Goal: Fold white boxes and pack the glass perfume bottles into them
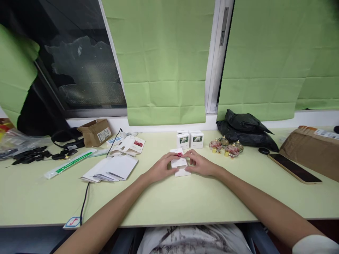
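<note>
In the head view, a small white carton (180,163) with a red flower picture lies on the table between my hands, a flap open toward me. My left hand (162,167) grips its left side, fingers on top and thumb near the lower edge. My right hand (199,163) holds the right side, its fingertips at the top by the picture and its thumb by the open flap. Whether anything is inside the carton cannot be made out. Just behind stand several white boxes (196,140) with white flower pictures, upright and grouped together.
Flat white cartons (112,168) lie stacked at left, beside a black cable (84,203). Round ornaments (230,149) sit right of the boxes. Farther right are black plastic bags (246,132), a phone (293,168) and a brown parcel (312,151). An open cardboard box (95,132) stands back left.
</note>
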`<state>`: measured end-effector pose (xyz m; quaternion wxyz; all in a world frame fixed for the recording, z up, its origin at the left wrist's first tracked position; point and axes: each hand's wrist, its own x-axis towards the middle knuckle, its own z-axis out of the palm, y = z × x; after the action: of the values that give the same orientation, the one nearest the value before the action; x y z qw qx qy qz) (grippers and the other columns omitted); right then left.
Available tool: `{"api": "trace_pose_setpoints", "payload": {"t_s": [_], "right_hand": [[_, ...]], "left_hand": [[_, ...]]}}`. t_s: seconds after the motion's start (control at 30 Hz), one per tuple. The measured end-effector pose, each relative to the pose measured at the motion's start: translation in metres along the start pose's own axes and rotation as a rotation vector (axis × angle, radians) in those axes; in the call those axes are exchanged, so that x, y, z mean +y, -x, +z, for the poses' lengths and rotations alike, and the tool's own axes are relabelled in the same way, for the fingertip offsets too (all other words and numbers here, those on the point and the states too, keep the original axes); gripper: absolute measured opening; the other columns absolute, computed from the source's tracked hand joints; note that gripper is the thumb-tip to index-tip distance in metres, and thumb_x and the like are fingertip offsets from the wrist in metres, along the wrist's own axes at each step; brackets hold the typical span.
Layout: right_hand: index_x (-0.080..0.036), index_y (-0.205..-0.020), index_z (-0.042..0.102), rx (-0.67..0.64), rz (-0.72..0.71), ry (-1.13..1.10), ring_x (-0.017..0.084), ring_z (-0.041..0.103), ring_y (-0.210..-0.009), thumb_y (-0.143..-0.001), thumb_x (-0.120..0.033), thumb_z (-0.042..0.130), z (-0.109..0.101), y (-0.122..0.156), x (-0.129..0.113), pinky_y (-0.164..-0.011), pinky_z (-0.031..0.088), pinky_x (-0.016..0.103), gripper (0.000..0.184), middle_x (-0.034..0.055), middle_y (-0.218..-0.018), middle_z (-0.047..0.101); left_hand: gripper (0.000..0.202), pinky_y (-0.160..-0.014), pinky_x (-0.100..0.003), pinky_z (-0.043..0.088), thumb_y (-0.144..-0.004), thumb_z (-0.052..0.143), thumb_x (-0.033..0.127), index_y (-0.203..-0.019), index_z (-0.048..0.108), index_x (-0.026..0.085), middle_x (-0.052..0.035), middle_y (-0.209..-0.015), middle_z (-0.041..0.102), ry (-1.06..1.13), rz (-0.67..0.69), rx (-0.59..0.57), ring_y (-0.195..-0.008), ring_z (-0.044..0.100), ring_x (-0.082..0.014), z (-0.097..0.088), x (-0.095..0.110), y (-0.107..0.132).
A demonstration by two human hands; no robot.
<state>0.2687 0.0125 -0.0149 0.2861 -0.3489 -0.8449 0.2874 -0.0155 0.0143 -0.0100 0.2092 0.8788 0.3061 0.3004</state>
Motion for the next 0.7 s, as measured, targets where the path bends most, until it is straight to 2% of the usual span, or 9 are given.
{"api": "trace_pose_setpoints", "payload": {"t_s": [0.13, 0.27, 0.33, 0.5, 0.7], "right_hand": [[-0.033, -0.146, 0.056, 0.032, -0.022, 0.141, 0.018, 0.062, -0.092, -0.099, -0.042, 0.065, 0.003, 0.0, -0.007, -0.09, 0.053, 0.037, 0.049, 0.0065, -0.13, 0.053], [-0.03, -0.148, 0.052, 0.038, -0.043, 0.245, 0.023, 0.061, -0.099, -0.102, -0.035, 0.06, 0.006, -0.001, -0.007, -0.091, 0.05, 0.038, 0.048, 0.0046, -0.105, 0.061], [-0.029, -0.149, 0.051, 0.029, -0.04, 0.253, 0.023, 0.061, -0.095, -0.102, -0.031, 0.057, 0.007, -0.002, -0.007, -0.087, 0.048, 0.035, 0.047, 0.0028, -0.096, 0.063], [-0.027, -0.145, 0.052, 0.019, -0.018, 0.226, 0.018, 0.059, -0.08, -0.1, -0.025, 0.054, 0.007, -0.003, -0.005, -0.074, 0.044, 0.029, 0.045, -0.0006, -0.09, 0.063], [-0.026, -0.146, 0.051, 0.029, -0.011, 0.21, 0.016, 0.06, -0.078, -0.097, -0.023, 0.055, 0.008, -0.004, -0.002, -0.072, 0.043, 0.027, 0.048, -0.0021, -0.089, 0.063]], "left_hand": [[0.052, -0.122, -0.05, 0.044, -0.097, 0.072, 0.034, -0.147, 0.058, 0.035, -0.0067, -0.156, 0.052, -0.01, -0.001, 0.002, -0.145, 0.051, -0.0293, 0.003, 0.002, -0.001], [0.052, -0.122, -0.05, 0.045, -0.096, 0.072, 0.031, -0.146, 0.059, 0.034, -0.0076, -0.154, 0.054, -0.031, 0.003, 0.012, -0.144, 0.05, -0.0294, 0.005, 0.002, -0.003], [0.052, -0.121, -0.049, 0.045, -0.095, 0.072, 0.029, -0.145, 0.058, 0.034, -0.0078, -0.152, 0.054, -0.038, 0.003, 0.026, -0.143, 0.051, -0.0288, 0.007, 0.002, -0.004], [0.052, -0.12, -0.047, 0.046, -0.094, 0.069, 0.023, -0.144, 0.056, 0.033, -0.0061, -0.152, 0.054, -0.083, 0.0, 0.043, -0.142, 0.052, -0.0274, 0.01, 0.002, -0.006], [0.061, -0.118, -0.051, 0.045, -0.088, 0.059, 0.009, -0.145, 0.053, 0.032, -0.0065, -0.151, 0.053, -0.187, 0.005, 0.053, -0.139, 0.052, -0.0291, 0.014, 0.002, -0.006]]}}
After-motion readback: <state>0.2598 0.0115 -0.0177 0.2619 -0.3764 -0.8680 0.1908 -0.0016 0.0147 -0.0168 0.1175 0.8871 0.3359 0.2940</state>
